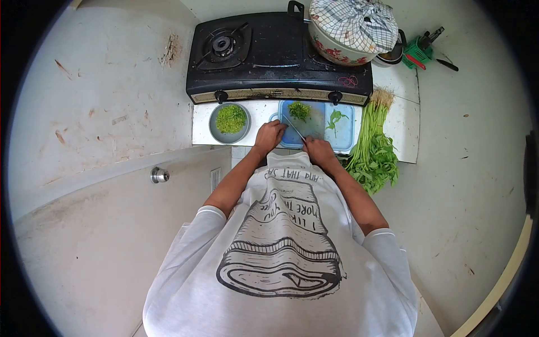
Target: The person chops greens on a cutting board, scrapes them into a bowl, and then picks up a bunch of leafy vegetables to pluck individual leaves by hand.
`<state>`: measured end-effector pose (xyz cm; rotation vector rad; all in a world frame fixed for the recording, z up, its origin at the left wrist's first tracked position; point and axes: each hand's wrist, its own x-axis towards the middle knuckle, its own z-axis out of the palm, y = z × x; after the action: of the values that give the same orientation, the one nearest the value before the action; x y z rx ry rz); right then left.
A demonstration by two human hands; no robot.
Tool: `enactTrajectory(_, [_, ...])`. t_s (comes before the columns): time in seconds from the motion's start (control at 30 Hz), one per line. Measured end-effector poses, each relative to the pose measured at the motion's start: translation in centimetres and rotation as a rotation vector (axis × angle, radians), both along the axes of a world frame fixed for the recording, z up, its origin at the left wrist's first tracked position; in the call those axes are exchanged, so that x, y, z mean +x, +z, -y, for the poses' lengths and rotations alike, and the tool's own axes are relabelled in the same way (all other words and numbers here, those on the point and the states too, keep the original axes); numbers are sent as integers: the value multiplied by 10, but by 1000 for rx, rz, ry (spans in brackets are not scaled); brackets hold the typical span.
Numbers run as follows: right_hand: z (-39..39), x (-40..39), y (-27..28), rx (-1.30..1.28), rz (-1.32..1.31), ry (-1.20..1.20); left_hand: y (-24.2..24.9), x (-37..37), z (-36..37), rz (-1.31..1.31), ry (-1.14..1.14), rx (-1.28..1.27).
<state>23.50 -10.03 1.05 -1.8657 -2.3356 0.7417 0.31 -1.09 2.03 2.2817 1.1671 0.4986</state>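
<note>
Chopping greens on a blue board point(314, 126)

Right hand point(319, 150) grips a thin knife point(293, 128); left hand point(269, 136) rests loosely curled at the board's near-left edge. Chopped greens point(299, 110) sit piled at the far edge.

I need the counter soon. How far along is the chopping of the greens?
Done: a bowl of chopped greens, plus a small pile on the blue cutting board. In hand: right hand holds the knife, left hand alongside. Left: a large uncut bunch.

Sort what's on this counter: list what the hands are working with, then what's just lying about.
In use:
left hand
right hand
knife
blue cutting board
chopped greens
bowl of chopped greens
bunch of leafy stalks

Lying about:
gas stove
covered pot
green utensil holder
</note>
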Motion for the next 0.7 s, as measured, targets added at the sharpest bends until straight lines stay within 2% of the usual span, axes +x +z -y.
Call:
enactTrajectory(0.37, [-1, -3, 5, -56, -7, 32, 1, 2, 3, 17, 76, -50])
enactTrajectory(0.47, [0, -4, 8, -42, -10, 18, -3, 1, 6, 108, 86, -59])
enactTrajectory(0.7, [1, -5, 12, -39, -1, 21, 2, 0, 5, 9, 51, -30])
